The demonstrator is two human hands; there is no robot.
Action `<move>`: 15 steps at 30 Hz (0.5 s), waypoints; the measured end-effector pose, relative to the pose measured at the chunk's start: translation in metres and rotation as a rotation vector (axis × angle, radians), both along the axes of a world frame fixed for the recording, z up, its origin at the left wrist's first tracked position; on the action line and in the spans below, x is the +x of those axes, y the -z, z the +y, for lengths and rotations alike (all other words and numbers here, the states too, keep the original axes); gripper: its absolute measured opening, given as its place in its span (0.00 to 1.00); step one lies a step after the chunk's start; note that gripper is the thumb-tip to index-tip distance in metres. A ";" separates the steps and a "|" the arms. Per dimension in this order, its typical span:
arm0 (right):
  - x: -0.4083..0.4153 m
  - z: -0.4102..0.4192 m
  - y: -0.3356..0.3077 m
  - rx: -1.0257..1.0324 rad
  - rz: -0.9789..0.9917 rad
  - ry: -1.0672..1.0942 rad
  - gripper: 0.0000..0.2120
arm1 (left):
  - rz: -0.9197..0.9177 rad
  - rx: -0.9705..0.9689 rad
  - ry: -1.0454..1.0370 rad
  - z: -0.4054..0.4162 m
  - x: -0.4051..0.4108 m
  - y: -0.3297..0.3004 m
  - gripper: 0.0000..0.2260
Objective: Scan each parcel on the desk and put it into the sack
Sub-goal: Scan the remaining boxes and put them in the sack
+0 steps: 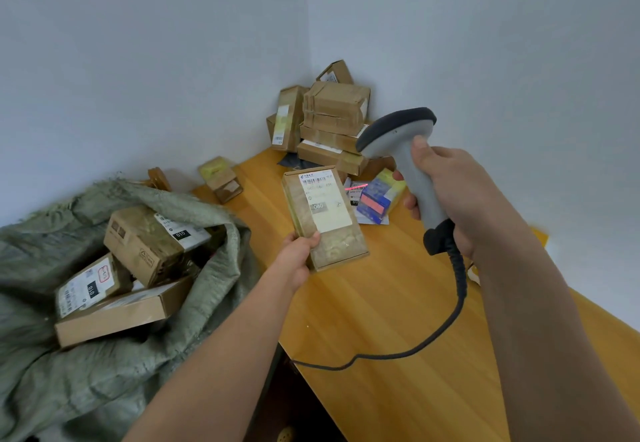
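My left hand (297, 251) grips the near corner of a flat brown parcel (323, 216) with a white barcode label, lifted over the wooden desk (381, 303). My right hand (457, 192) holds a grey handheld scanner (398, 143) by its handle, head aimed left and down. Its red line falls on a label (356, 187) just right of the held parcel. A grey-green woven sack (104, 355) lies open at the left with three brown parcels (145, 244) inside.
A stack of brown boxes (332, 119) fills the desk's far corner against the wall. A blue and pink packet (375, 201) lies beside it. A small box (221, 180) sits at the desk's far left edge. The scanner's black cable (415, 348) trails across the desk.
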State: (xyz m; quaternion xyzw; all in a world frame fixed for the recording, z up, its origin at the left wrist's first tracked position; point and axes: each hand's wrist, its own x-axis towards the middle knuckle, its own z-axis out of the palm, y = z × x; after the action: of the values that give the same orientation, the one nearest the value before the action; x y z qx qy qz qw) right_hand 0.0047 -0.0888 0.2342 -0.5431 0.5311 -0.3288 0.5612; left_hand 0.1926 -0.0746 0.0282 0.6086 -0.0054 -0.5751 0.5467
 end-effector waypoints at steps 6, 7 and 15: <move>-0.004 0.010 -0.010 -0.031 0.010 -0.030 0.17 | -0.003 0.022 0.007 0.000 -0.001 0.001 0.25; -0.003 0.012 -0.012 -0.031 0.012 -0.031 0.17 | -0.002 0.023 0.008 0.000 -0.001 0.001 0.26; 0.008 0.023 -0.020 -0.080 0.039 -0.035 0.15 | 0.009 0.017 0.001 0.008 0.009 -0.002 0.24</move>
State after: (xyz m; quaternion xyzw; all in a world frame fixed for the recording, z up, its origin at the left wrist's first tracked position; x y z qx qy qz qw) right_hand 0.0126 -0.0657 0.2544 -0.5808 0.5188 -0.3290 0.5341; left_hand 0.2019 -0.0669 0.0303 0.6105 0.0015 -0.5782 0.5412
